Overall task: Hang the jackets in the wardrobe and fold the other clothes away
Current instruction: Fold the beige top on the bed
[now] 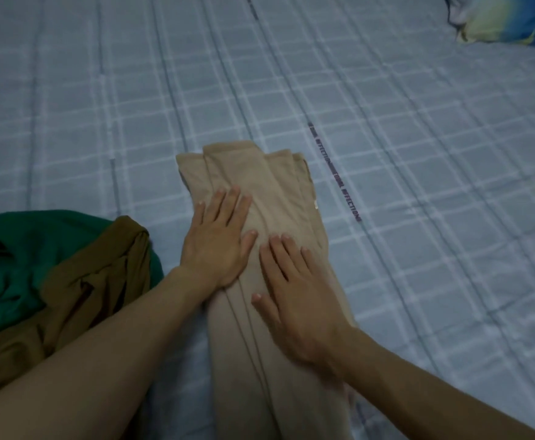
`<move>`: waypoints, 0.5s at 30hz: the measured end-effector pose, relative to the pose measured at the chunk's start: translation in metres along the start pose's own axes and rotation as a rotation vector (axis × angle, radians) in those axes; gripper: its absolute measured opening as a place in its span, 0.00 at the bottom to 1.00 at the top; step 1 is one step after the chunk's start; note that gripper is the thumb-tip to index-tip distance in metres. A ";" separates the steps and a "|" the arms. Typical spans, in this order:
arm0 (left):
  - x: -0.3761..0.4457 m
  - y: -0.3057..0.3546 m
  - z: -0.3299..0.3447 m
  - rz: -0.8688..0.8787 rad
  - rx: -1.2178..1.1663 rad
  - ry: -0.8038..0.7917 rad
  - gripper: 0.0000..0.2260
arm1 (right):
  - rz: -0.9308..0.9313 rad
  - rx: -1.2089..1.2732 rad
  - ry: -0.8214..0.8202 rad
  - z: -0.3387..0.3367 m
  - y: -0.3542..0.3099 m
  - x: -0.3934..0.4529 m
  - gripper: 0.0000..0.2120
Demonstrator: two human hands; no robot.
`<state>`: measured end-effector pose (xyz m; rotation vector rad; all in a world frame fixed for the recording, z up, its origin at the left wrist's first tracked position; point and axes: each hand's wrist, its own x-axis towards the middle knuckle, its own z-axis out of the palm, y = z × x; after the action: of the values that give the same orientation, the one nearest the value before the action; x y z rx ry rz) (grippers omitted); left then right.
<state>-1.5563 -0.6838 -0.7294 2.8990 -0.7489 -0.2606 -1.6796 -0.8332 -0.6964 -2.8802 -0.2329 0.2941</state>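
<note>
A beige garment [253, 173] lies folded into a long narrow strip on the bed, running from the near edge toward the middle. My left hand [217, 239] lies flat on its left side with straight fingers pressing down. Just below it and to the right, my right hand [294, 290] also rests flat on the cloth, fingers spread. Neither hand grips anything.
A pile with a green garment [15, 258] and a brown garment [101, 281] on top sits at the left near edge. The bed [418, 154] has a pale blue checked cover. A blue and yellow pillow [507, 20] lies at the far right corner.
</note>
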 end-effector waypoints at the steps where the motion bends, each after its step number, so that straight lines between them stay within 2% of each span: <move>1: 0.000 0.001 -0.001 -0.010 0.007 0.000 0.32 | -0.014 -0.010 -0.016 0.003 -0.003 -0.019 0.34; 4: -0.006 0.015 -0.009 -0.055 0.050 0.023 0.30 | 0.014 -0.067 -0.018 0.019 0.000 -0.065 0.35; 8: -0.051 0.065 0.001 0.081 0.024 0.047 0.28 | 0.029 -0.060 0.034 0.034 0.003 -0.078 0.36; 12: -0.076 0.074 0.016 -0.081 -0.041 -0.015 0.30 | -0.008 -0.041 0.100 0.039 0.006 -0.077 0.35; 15: -0.088 0.082 0.016 -0.115 -0.037 -0.037 0.32 | -0.028 -0.025 0.097 0.037 0.004 -0.087 0.34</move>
<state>-1.6737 -0.7129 -0.7192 2.9133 -0.5775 -0.3376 -1.7708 -0.8449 -0.7176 -2.9033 -0.2606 0.1466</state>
